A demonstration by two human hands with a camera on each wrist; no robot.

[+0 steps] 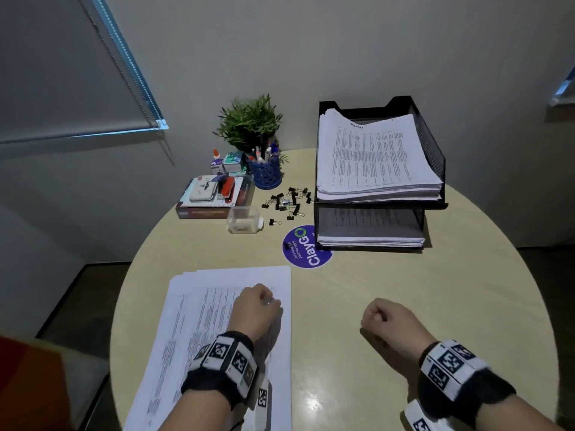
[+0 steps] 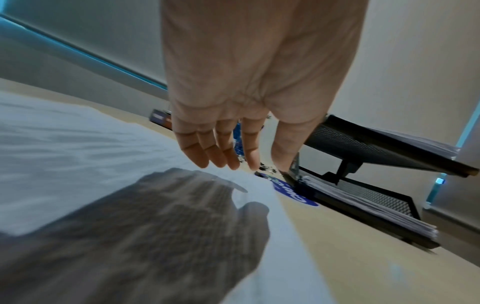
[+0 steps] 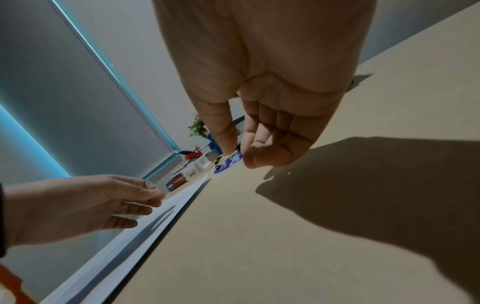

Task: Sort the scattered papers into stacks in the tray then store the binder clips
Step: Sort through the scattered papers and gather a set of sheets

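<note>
Left to right, clock directions read off the head view, 12 = wall side.

9–10 o'clock: one flat stack of boxes and a book (image 1: 214, 197) carrying one red stapler (image 1: 228, 189); behind it one glue bottle with an orange tip (image 1: 216, 157). One clear plastic container (image 1: 244, 219) just in front of that stack, nothing visible inside.

7 o'clock: one loose pile of printed white paper sheets (image 1: 199, 331), fanned so several edges show; sheet count not readable. Left hand (image 1: 255, 309) hovers above the pile's right part, fingers relaxed and slightly spread, holding nothing; its shadow falls on the sheets in the left wrist view.

11 o'clock: one blue perforated pen cup (image 1: 266, 175) with pens, one green potted plant (image 1: 250, 122) behind it.

12 o'clock: scattered black binder clips (image 1: 287, 202) on the round beige surface (image 1: 389, 290), between pen cup and tray, roughly fifteen to twenty; too small and overlapped for an exact count. One round blue sticker (image 1: 306, 247) just in front of them, touching the tray's lower front corner.

1 o'clock: one black mesh two-tier paper tray (image 1: 431, 150). Two paper stacks in it: a thick one on the top tier (image 1: 373, 154), a thinner one on the bottom tier (image 1: 370, 234).

5 o'clock: right hand (image 1: 389, 318) over bare surface, well apart from papers and clips, fingers loosely curled, thumb beside index finger, nothing in it.
</note>
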